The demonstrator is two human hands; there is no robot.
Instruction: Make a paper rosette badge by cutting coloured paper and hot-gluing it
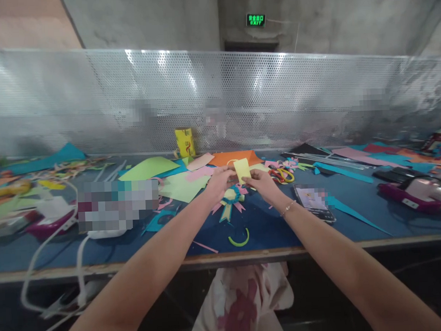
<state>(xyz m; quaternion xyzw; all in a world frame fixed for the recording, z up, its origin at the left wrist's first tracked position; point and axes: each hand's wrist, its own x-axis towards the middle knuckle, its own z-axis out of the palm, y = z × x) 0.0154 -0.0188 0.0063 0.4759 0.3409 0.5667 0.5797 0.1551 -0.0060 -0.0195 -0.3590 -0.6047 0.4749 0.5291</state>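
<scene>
Both my hands meet over the middle of the blue table (273, 231). Between them is a small pale yellow piece of paper (242, 170), held upright. My left hand (219, 181) pinches its left edge and my right hand (261, 181) pinches its right edge; a thin bracelet is on the right wrist. Just below the hands lies a paper rosette (231, 200) in teal, yellow and pink, with ribbon tails. A curved green paper strip (239, 240) lies nearer the front edge.
Coloured paper sheets and scraps cover the table: green (148, 168), orange (234, 157), teal strips (342, 173). Scissors (283, 174) and a phone (314, 201) lie right of my hands. A yellow box (184, 142) stands by the perforated metal screen (218, 98). White cables (50, 268) hang left.
</scene>
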